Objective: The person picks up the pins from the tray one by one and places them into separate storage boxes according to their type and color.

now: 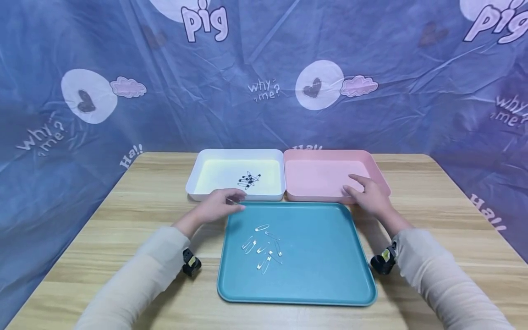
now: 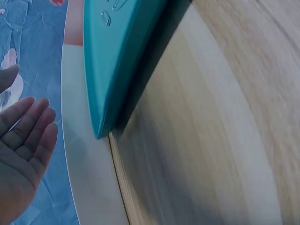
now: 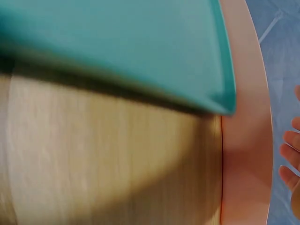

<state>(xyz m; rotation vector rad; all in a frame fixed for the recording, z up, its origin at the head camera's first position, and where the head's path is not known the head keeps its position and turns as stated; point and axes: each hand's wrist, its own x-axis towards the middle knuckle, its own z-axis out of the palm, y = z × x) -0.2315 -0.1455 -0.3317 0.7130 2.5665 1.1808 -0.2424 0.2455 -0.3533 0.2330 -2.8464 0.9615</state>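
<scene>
Silver safety pins (image 1: 264, 250) lie loosely grouped on the left half of a teal tray (image 1: 321, 256). Black safety pins (image 1: 249, 180) sit in a small heap inside the white bin (image 1: 202, 176) behind it. My left hand (image 1: 218, 205) hovers near the tray's far left corner and the bin's front rim; its fingers are relaxed and hold nothing, as the left wrist view also shows. Over the front right part of the pink bin (image 1: 313, 169) is my right hand (image 1: 369, 195), fingers loosely extended with nothing in them. No pins show in the pink bin.
The two bins stand side by side behind the tray on a wooden table (image 1: 103, 238). A blue printed cloth (image 1: 231, 110) hangs behind the table's far edge. Each wrist wears a small black camera, the left camera (image 1: 191, 262) beside the tray's left edge.
</scene>
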